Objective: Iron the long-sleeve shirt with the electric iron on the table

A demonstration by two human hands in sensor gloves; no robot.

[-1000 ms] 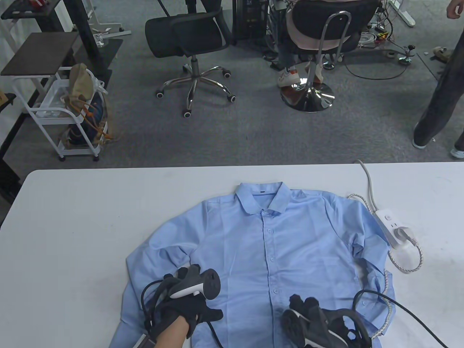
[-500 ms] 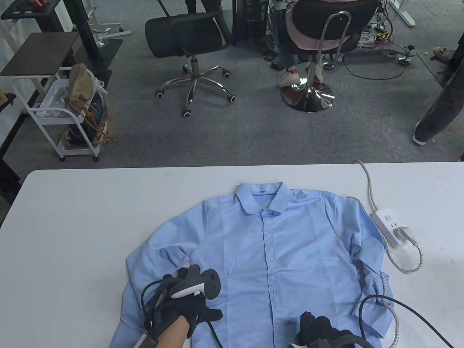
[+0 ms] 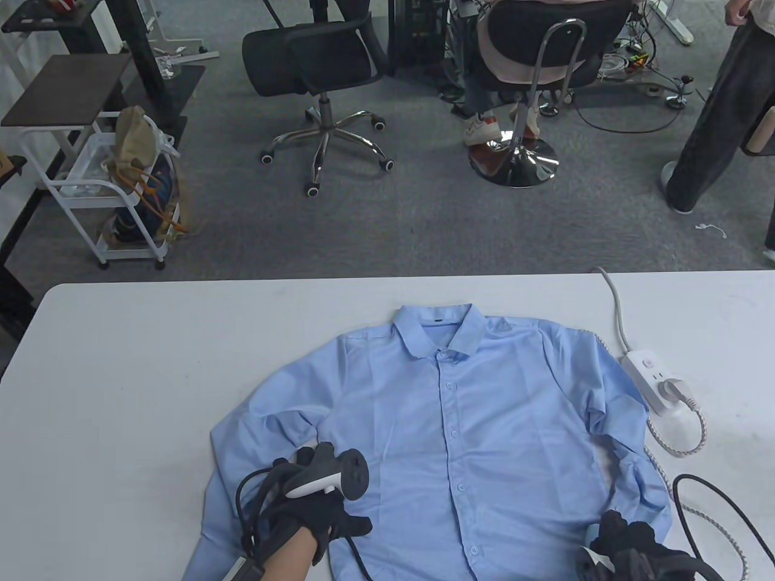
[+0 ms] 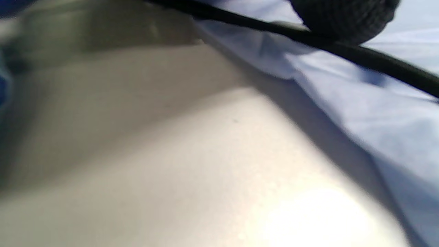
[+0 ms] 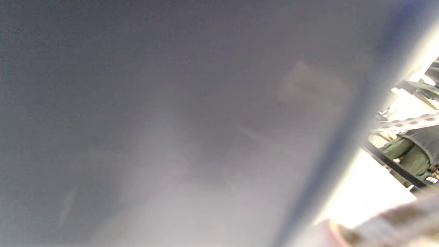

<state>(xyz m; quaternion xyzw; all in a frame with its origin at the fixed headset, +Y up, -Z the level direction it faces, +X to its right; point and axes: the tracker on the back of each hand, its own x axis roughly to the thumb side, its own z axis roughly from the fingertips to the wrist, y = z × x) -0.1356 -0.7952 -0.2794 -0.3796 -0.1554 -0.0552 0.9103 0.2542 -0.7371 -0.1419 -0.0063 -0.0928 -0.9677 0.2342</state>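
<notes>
Reaching in from the near edge, the right hand (image 3: 629,548) in its black sensor glove is cut off by the picture border at the lower right corner of the light blue long-sleeve shirt (image 3: 448,436). Its fingers are curled downward, but whether they grasp something I cannot tell, because the part below is hidden. No electric iron can be made out. The right wrist view is almost all grey blur.

The left hand (image 3: 309,514), also gloved in black, lies flat on the shirt's lower left part, fingers straight, thumb spread, gripping nothing. A grey and black tracker (image 3: 330,475) sits on its back. The left wrist view shows one black fingertip (image 4: 343,17) on the blue cloth, with a black cable (image 4: 343,51) crossing below it.

Beyond the right hand, a braided cord (image 3: 678,442) runs to a white power strip (image 3: 657,381) on the white table (image 3: 139,375). The collar label (image 3: 435,318) is too small to read.
</notes>
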